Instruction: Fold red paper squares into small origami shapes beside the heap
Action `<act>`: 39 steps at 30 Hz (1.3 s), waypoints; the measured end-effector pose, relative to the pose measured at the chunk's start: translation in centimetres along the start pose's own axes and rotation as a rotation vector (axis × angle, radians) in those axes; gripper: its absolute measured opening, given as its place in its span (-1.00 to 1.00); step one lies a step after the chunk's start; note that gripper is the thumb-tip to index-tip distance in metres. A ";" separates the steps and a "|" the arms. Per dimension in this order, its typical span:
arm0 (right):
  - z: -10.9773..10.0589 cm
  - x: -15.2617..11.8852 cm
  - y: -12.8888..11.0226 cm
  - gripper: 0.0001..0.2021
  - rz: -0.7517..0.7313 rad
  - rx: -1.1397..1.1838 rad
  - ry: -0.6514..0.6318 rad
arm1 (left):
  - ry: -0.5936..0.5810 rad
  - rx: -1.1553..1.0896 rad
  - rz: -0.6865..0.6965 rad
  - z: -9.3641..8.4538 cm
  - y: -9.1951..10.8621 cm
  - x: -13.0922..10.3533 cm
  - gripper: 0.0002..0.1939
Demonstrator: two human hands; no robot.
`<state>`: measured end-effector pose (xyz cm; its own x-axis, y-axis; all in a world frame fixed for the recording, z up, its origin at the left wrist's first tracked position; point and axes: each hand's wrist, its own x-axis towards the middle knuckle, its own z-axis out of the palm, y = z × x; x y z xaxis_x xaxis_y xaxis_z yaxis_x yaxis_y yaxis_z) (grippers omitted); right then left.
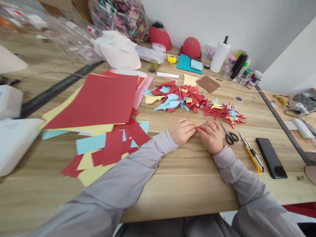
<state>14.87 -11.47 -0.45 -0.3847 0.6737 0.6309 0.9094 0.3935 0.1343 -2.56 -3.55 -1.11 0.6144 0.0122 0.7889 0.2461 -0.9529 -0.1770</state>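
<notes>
Your grey sleeves (133, 174) reach in over the near edge of the wood-grain counter (182, 194), and to the right there's your black phone (271, 158) lying flat, with the yellow utility knife (251, 153) just beside it, metal blade out and pointing away from you. The cut paper rectangles (112, 148), red, blue and yellow, overlap loosely beyond your left forearm. Here are your hands, out in the middle: your left hand (182, 131) has its fingers drawn in at the left end of a small red paper piece (202, 125), and your right hand (211, 136) pinches it from the other side, fingers closed, the two sets of fingertips nearly meeting. Black-handled scissors (231, 136) lie just right of that right hand. Up to your left, large red sheets (96, 98) top a stack with yellow and pink showing at its edges. Straight past your hands, there's a heap of folded paper shapes (175, 97) in red, blue and cream, and a spikier, mostly red heap (225, 113) to its right. Farther back you've got a brown paper square (208, 84), a yellow tape measure (171, 58), a blue folder (189, 64) and, near the wall, a white roll (220, 56) standing upright.
</notes>
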 end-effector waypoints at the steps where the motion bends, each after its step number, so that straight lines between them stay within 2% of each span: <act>1: 0.1 -0.1 0.1 -0.85 -0.007 0.012 -0.002 | 0.001 -0.005 -0.002 0.0 0.0 0.0 -0.87; 12: -0.3 0.1 0.4 -0.88 0.072 0.011 0.092 | 0.006 0.074 -0.102 -0.6 -1.5 -0.5 -0.85; 17: -0.4 0.2 0.4 -0.88 0.100 0.020 0.084 | 0.031 0.084 -0.116 -0.3 -1.8 -0.8 -0.85; 24: -0.4 0.0 0.8 -0.89 0.112 0.020 0.150 | 0.078 0.059 -0.305 -0.8 -2.0 -1.4 -0.83; 27: -0.4 0.2 0.6 -0.87 0.083 0.042 0.108 | 0.024 -0.025 -0.266 -0.8 -1.0 -0.9 -0.79; 31: -0.4 0.5 0.1 -0.88 0.054 0.075 0.057 | -0.085 -0.071 -0.116 -0.2 0.2 -0.3 -0.79; 36: -0.5 0.6 -0.1 -0.88 0.046 0.109 0.036 | -0.034 -0.020 -0.094 0.2 0.2 -0.4 -0.81; 39: -0.5 0.5 0.0 -0.85 0.018 0.114 0.035 | -0.053 -0.028 -0.089 0.1 0.1 -0.5 -0.79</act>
<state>14.72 -11.48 0.27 -0.3610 0.6600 0.6589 0.8916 0.4513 0.0364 -2.74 -3.58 -1.61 0.6300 0.1122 0.7685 0.2805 -0.9556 -0.0904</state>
